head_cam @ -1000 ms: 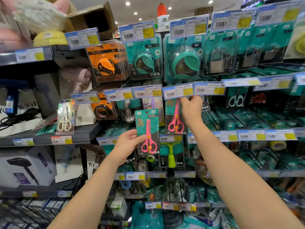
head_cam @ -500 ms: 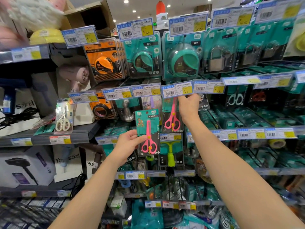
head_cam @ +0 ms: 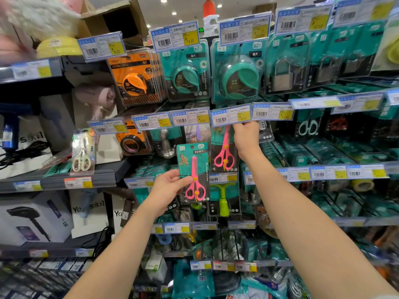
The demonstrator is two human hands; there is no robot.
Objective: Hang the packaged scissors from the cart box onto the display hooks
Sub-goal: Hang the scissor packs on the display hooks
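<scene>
Pink handles on a teal card: that's the packaged scissors, upright in your left hand. Your thumb lies across the front of its left edge and your fingers are curled behind it.

— Where is it against the rack?

In front of the hanging goods, below the row of price tags and out from them. Its right edge sits just beside a matching hung pack, with a narrow gap between the two.

— And my right hand?

Raised at the top right of that hung pack, fingers reaching up to the lower edge of the price tag marked 3.50. The tag hides the fingertips, so you can't tell whether they pinch anything or only touch.

— Room to move?

Tight. Price tags line the front of every row, and packs crowd to the left, to the right and below. The open room is between your forearms, out from the rack.

— What holds what?

Clear blisters above hold tape measures and padlocks. To the left, a shelf carries a clear pack of white-handled scissors standing at its front edge. A cardboard box up top is open towards you, its inside too dark to read.
</scene>
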